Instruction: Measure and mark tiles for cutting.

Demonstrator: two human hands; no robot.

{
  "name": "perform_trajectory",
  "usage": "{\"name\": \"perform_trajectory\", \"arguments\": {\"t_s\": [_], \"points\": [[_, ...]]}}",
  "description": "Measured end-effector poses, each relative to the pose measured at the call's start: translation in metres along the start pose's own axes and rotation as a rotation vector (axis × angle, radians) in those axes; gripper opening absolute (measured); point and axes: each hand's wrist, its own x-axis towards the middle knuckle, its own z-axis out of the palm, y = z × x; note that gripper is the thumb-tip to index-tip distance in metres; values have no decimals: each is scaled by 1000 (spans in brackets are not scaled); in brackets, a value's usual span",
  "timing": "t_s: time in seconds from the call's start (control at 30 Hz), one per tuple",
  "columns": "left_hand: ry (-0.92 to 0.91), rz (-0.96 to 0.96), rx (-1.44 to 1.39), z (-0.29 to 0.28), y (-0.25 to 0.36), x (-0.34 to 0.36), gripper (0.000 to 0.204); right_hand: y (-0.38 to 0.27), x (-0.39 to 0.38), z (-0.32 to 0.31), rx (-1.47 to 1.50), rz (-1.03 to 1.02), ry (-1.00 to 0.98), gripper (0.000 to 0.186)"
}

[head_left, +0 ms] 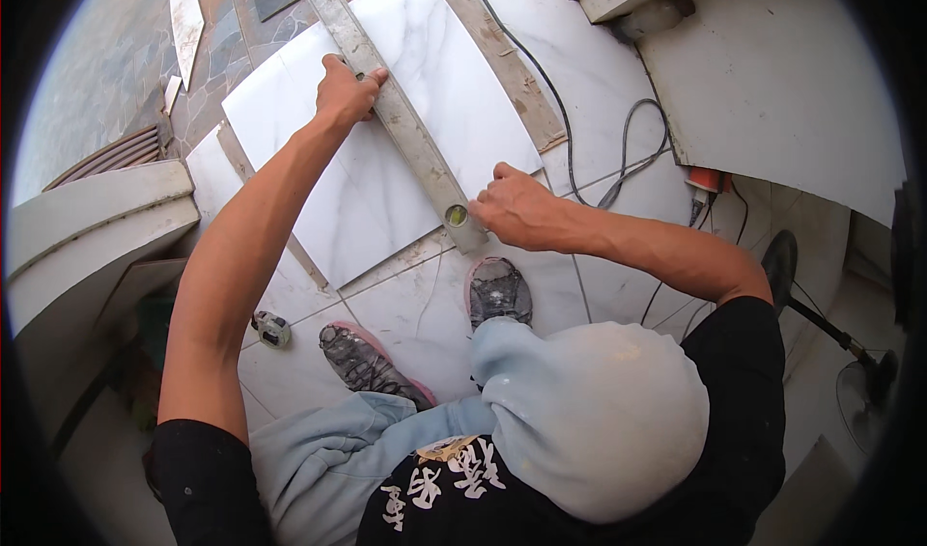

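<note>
A long grey spirit level (410, 131) lies slantwise across a large white marbled tile (290, 112). Its near end, with a yellow-green vial, reaches past the tile's near edge. My left hand (350, 90) is closed around the level towards its far end, thumb on top. At the near end, my right hand (512, 206) has its fingers curled together beside the level, close to the tile's near right corner. What the right fingers pinch, if anything, is hidden. The tile rests over strips of worn wooden board (512, 63), which show along its sides.
A black cable (541, 73) loops over the floor tiles at right to an orange-and-white plug (705, 184). A tape measure (271, 329) lies by my left shoe (377, 363). Low white walls (106, 208) flank both sides. A black stand fan (821, 305) is at right; tile offcuts (186, 29) lie far left.
</note>
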Motion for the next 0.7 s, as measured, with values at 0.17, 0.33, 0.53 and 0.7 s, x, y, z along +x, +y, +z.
{"name": "perform_trajectory", "arguments": {"t_s": [0.17, 0.33, 0.53, 0.7], "points": [[-26, 8, -24, -4, 0, -1, 70, -29, -54, -3, 121, 156, -328, 11], [-4, -38, 69, -3, 2, -1, 85, -34, -46, -53, 631, 542, 390, 21], [88, -71, 178, -11, 12, -9, 89, -57, -65, -174, 930, -40, 1231, 20], [-30, 9, 125, -111, -15, -30, 83, -127, -139, -246, 1111, -881, 1543, 25]]}}
